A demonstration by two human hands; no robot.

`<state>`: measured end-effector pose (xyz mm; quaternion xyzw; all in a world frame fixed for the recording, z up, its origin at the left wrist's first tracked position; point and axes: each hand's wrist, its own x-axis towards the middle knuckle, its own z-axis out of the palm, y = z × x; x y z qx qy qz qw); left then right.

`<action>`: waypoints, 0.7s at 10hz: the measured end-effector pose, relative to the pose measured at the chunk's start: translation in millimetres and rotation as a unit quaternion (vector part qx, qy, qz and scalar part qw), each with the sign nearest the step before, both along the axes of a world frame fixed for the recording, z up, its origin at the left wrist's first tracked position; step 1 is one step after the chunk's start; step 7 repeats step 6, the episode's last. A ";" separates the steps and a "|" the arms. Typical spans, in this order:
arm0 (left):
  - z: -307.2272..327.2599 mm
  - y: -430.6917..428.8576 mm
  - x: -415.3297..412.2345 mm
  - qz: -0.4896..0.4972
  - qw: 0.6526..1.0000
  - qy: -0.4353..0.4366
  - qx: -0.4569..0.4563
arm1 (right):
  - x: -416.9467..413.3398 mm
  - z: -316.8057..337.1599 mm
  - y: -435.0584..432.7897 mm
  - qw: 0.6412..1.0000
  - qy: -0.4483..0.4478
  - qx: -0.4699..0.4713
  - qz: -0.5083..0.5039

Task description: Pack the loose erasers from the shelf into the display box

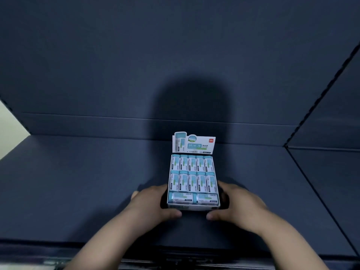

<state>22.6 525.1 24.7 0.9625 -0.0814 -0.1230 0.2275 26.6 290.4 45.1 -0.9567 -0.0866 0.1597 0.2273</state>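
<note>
A white display box (192, 207) with an upright printed header card (194, 143) stands on the dark shelf (78, 182). It is filled with several teal-and-white wrapped erasers (191, 173): two upright rows at the back and two lying crosswise at the front. My left hand (153, 203) grips the box's left front corner, thumb along the front wall. On the opposite side my right hand (237, 205) grips the right front corner the same way. No loose eraser shows on the shelf.
The shelf has a dark back wall (175, 65) and a side panel (331, 114) at the right. Its front edge (175, 258) runs just under my forearms. A pale wall (9, 125) shows at the far left.
</note>
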 end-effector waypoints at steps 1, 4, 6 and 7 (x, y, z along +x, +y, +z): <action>-7.3 -6.0 -7.1 0.024 0.999 -0.045 0.007 | 0.2 -6.0 4.8 1.000 -0.015 -0.006 0.000; -16.2 -8.3 -26.9 0.063 0.989 -0.132 -0.022 | -10.0 -12.3 6.1 0.999 -0.036 0.006 -0.014; -27.5 15.1 -52.7 0.023 0.989 -0.112 -0.094 | -51.9 -14.9 15.9 0.994 -0.083 0.004 -0.067; -27.5 15.1 -52.7 0.023 0.989 -0.112 -0.094 | -51.9 -14.9 15.9 0.994 -0.083 0.004 -0.067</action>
